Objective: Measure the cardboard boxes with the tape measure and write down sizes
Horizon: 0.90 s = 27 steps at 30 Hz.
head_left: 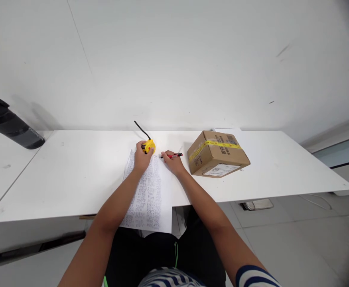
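Observation:
My left hand is closed around a yellow tape measure with a black strap, just above the top of a sheet of paper. Between the fingers of my right hand is a red and black pen, its tip at the upper right part of the sheet. Dense handwritten lines cover much of the paper, which hangs over the table's front edge. To the right of my right hand stands a cardboard box with yellow tape and a white label.
A dark bottle stands at the far left of the white table. White sheets lie behind the box. The wall rises at the table's back edge. On the floor below rests a whitish flat object.

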Motion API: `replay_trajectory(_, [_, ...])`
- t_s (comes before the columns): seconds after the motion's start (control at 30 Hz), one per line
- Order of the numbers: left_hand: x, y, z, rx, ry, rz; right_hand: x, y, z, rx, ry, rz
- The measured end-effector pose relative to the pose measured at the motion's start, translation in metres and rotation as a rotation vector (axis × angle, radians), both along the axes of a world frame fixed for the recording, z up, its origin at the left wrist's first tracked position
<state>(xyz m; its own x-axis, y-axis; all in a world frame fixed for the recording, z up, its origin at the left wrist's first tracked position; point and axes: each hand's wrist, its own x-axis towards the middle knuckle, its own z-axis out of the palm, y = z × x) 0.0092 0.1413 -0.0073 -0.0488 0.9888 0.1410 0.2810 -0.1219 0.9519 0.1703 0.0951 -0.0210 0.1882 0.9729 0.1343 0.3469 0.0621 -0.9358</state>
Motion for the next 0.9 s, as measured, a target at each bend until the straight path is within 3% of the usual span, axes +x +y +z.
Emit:
replay_trajectory(0.6, [-0.0004, 0.0003, 0.0004, -0.003, -0.004, -0.002, 0.0011, -0.001, -0.0013, -0.011, 0.029, -0.049])
replay_trajectory(0.77, [-0.0007, -0.0005, 0.0027, -0.004, 0.001, 0.005, 0.0011, 0.0015, -0.0031, 0.008, 0.034, -0.141])
replay_trajectory(0.9, [-0.0008, -0.0007, 0.0035, -0.011, 0.003, -0.005, 0.0011, 0.002, -0.0015, -0.016, 0.029, -0.08])
